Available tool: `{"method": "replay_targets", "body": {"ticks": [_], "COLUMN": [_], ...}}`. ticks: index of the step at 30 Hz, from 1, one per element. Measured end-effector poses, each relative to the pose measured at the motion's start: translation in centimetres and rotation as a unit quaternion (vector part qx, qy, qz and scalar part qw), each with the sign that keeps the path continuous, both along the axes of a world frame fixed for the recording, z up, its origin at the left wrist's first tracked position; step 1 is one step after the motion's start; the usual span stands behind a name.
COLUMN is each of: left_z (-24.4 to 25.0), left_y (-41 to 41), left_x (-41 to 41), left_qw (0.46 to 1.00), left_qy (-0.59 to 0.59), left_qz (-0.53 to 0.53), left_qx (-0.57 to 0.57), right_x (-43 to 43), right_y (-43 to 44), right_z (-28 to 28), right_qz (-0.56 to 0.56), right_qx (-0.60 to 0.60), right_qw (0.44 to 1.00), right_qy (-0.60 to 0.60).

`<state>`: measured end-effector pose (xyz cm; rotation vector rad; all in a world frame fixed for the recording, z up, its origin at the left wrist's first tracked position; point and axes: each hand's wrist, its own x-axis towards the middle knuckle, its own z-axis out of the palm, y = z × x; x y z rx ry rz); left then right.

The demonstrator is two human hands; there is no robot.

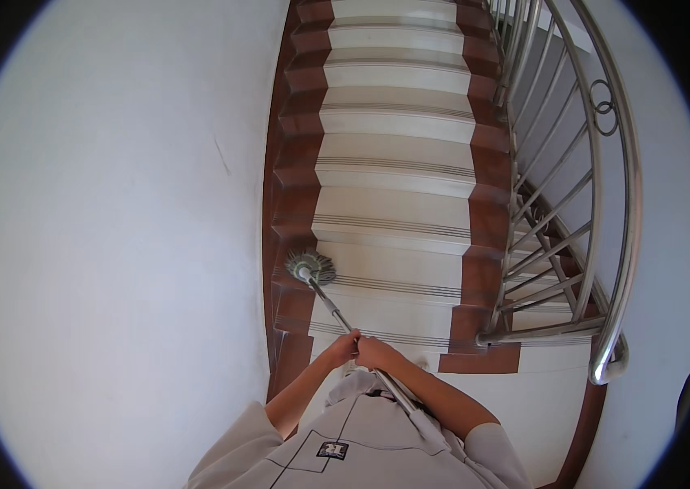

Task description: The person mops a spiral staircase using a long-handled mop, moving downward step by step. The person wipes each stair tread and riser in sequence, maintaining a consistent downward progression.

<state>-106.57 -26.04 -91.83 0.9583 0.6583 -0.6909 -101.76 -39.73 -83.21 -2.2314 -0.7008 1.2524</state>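
My left hand and my right hand are closed close together around the metal handle of a mop. The handle slants from the mop's upper left end down past my right forearm to its pale grip against my shirt. At the far end the grey-green string mop head rests on a stair tread, by the left wall. It lies across the seam between the reddish-brown border and the cream middle of the tread.
The flight of stairs stretches away in front of me, with dark grooved lines along its tread edges. A white wall bounds the left side. On the right runs a stainless steel railing with a curved end; more steps show behind its bars.
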Motion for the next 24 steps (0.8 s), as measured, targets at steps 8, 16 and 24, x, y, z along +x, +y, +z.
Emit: {"method": "replay_targets", "body": {"ticks": [8, 16, 24], "left_z": [-0.6, -4.3, -2.4], "left_y": [4.5, -3.6, -20.5], "left_x": [0.5, 1.6, 0.6], "left_qw": [0.975, 0.966, 0.837], "left_qy": [0.027, -0.019, -0.045], "left_qz": [0.065, -0.112, -0.545], "left_qx": [0.212, 0.231, -0.006], "right_x": [0.4, -1.6, -10.8], "right_y": [5.5, -2.0, -19.1], "right_z": [-4.7, -1.7, 1.7], "right_qz": [-0.115, -0.184, -0.454], "right_qx": [0.119, 0.0, 0.028], "right_qw": [0.976, 0.979, 0.88], "right_qy": [0.144, 0.086, 0.133]}}
